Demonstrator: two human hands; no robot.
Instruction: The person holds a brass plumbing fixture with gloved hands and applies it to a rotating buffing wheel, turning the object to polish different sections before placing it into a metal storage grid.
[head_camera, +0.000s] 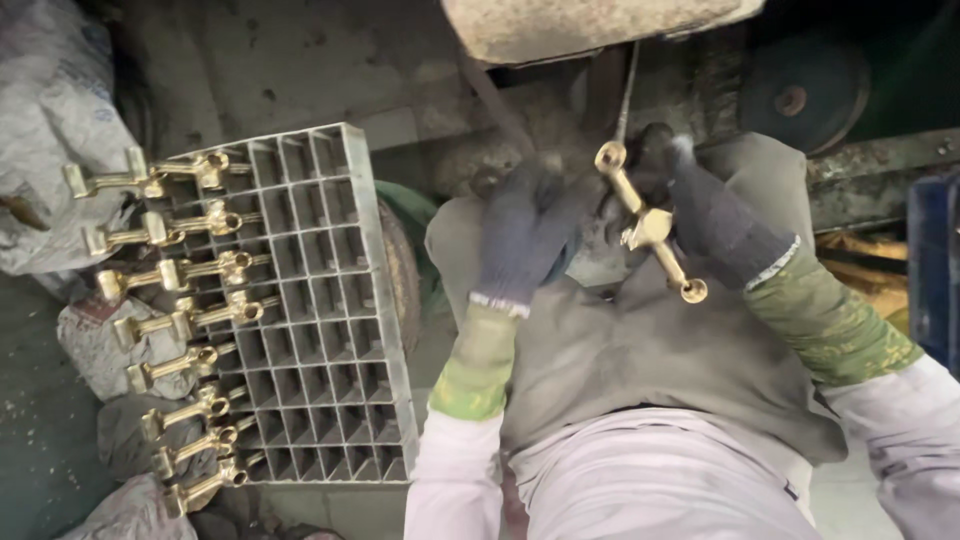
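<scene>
A shiny brass part (650, 225) is being held up in front of a dusty grey apron (640, 350), and this brass part is being used here as the landmark for every place. It is long and thin, with a ring at each end and a cross piece in the middle, and it is being tilted so that one ring is up and the other is down. The right hand (715, 215), in a dark glove, is being closed around the brass part from its right side. The left hand (525, 235), also in a dark glove, is being kept just to the left of the brass part, with the fingers curled; whether it is touching the part cannot be told. A thin metal rod (627, 95) is being seen just above the brass part. Far to the left of the brass part, a grey metal grid tray (330, 330) is being used as a rest for a row of more brass parts (185, 320), which are being laid side by side over its left edge. Still further left, grey sacks (55, 130) are being piled on the floor.
</scene>
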